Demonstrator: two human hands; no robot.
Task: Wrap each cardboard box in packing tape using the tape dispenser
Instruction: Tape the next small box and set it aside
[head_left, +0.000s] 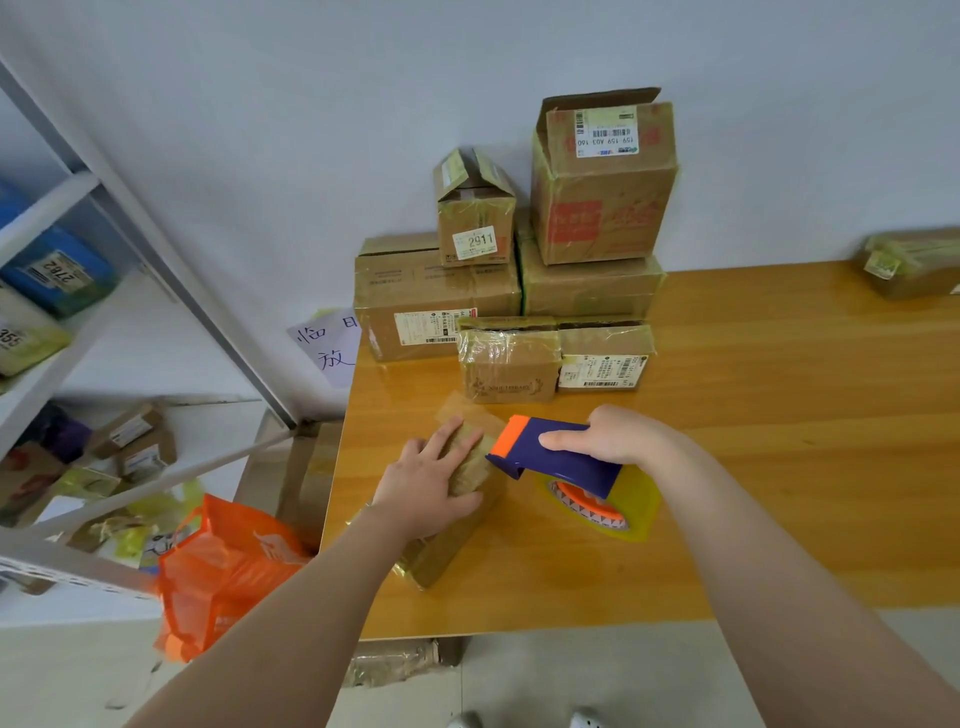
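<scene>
A small flat cardboard box (451, 545) lies near the left front of the wooden table (753, 467). My left hand (431, 480) rests flat on top of it, fingers straight. My right hand (621, 435) grips the purple and orange tape dispenser (563, 451), whose orange cutter end touches the box's right side. The yellowish tape roll (602, 506) hangs under the dispenser. A loose strip of tape (460, 408) lies on the table beyond the box.
Several taped cardboard boxes (514, 291) are stacked at the back of the table against the wall. Another wrapped parcel (914, 265) sits at the far right. A metal shelf (78, 322) with parcels and an orange bag (223, 571) stand to the left.
</scene>
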